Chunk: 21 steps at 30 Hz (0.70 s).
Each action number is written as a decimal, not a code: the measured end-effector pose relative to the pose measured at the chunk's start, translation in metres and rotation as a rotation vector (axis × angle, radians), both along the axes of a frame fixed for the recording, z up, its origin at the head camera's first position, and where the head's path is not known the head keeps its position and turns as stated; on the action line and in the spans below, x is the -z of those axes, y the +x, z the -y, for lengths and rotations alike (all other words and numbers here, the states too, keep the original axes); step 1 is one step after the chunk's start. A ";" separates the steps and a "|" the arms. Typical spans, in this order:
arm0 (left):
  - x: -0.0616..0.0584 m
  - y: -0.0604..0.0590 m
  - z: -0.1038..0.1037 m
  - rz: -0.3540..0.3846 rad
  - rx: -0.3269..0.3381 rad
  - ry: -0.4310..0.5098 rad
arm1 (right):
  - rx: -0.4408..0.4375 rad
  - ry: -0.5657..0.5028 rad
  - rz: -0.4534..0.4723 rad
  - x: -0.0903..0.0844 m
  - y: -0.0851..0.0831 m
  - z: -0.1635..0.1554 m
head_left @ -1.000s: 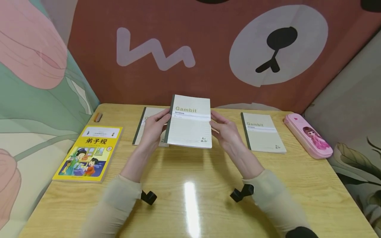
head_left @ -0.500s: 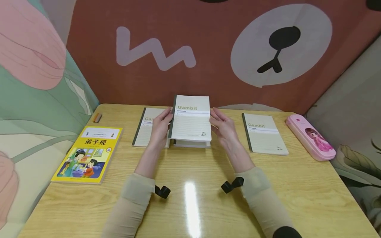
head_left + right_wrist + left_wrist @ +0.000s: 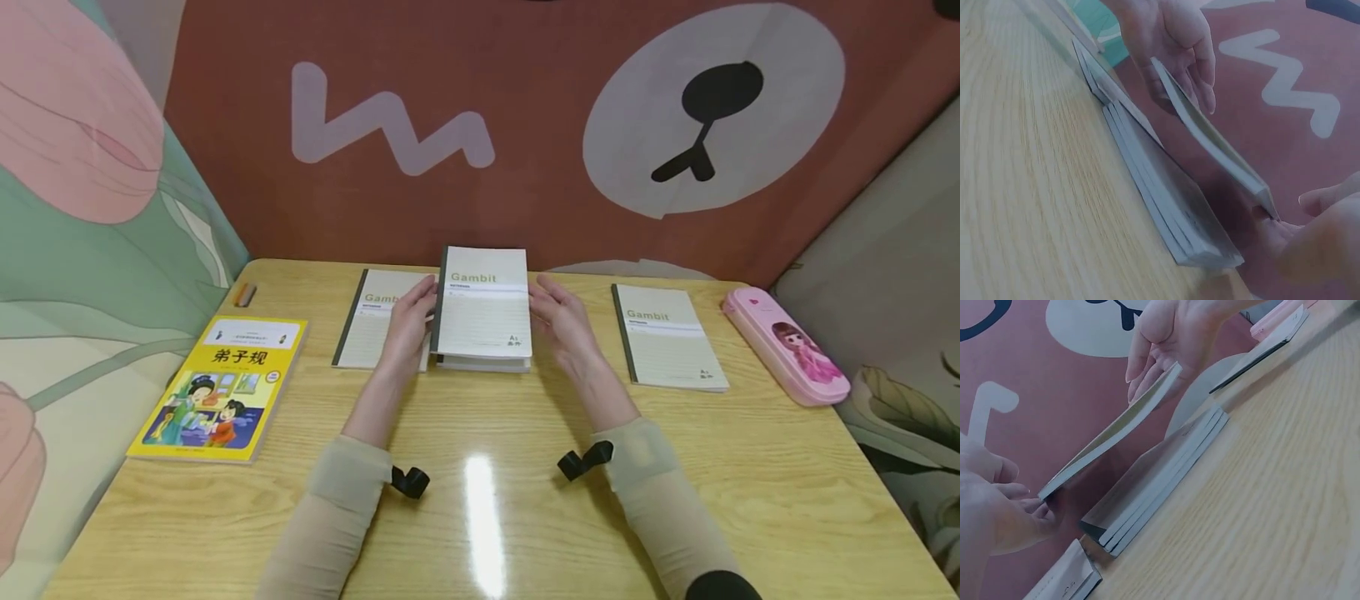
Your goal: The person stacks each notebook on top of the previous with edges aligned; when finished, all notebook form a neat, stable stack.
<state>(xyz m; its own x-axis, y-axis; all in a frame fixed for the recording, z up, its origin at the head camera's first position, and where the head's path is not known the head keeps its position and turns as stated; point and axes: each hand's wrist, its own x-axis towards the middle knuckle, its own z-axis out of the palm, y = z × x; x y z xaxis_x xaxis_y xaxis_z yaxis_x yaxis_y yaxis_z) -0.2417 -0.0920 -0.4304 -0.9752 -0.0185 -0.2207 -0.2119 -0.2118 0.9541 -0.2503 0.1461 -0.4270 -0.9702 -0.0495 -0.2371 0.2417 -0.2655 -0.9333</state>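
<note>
In the head view, a pale Gambit notebook [image 3: 483, 312] with a dark spine lies between my two hands, above a small stack of like notebooks [image 3: 483, 365]. Both wrist views show a gap between this notebook and the stack. My left hand [image 3: 407, 327] is at its spine side, fingers by the edge and thumb apart. At the opposite edge is my right hand [image 3: 564, 323], its thumb likewise off the cover. Partly behind my left hand, another Gambit notebook [image 3: 367, 337] lies flat on the table.
A further Gambit notebook [image 3: 667, 337] lies to the right, beside a pink pencil case [image 3: 787, 346]. On the left are a yellow picture-cover book [image 3: 217, 387] and a small brown-and-grey block [image 3: 245, 294], perhaps an eraser. The wooden table [image 3: 480, 433] meets a painted wall behind.
The notebook came down from a tilted, raised position to just over the stack. My hands moved with it, and their hold has loosened, with the thumbs now off it.
</note>
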 end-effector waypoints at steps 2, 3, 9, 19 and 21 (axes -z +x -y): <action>0.001 0.001 -0.001 -0.002 0.008 -0.010 | 0.001 0.019 0.000 0.003 -0.001 -0.001; 0.002 0.001 -0.001 -0.006 0.012 -0.015 | -0.002 0.029 -0.001 0.004 -0.002 -0.002; 0.007 0.001 -0.004 -0.007 0.003 -0.031 | -0.010 0.070 0.006 0.011 -0.004 -0.002; 0.015 -0.001 -0.005 0.023 0.022 -0.035 | -0.016 0.092 0.015 0.016 -0.004 -0.001; 0.015 -0.001 -0.005 0.025 0.025 -0.042 | -0.020 0.089 0.015 0.016 -0.005 0.000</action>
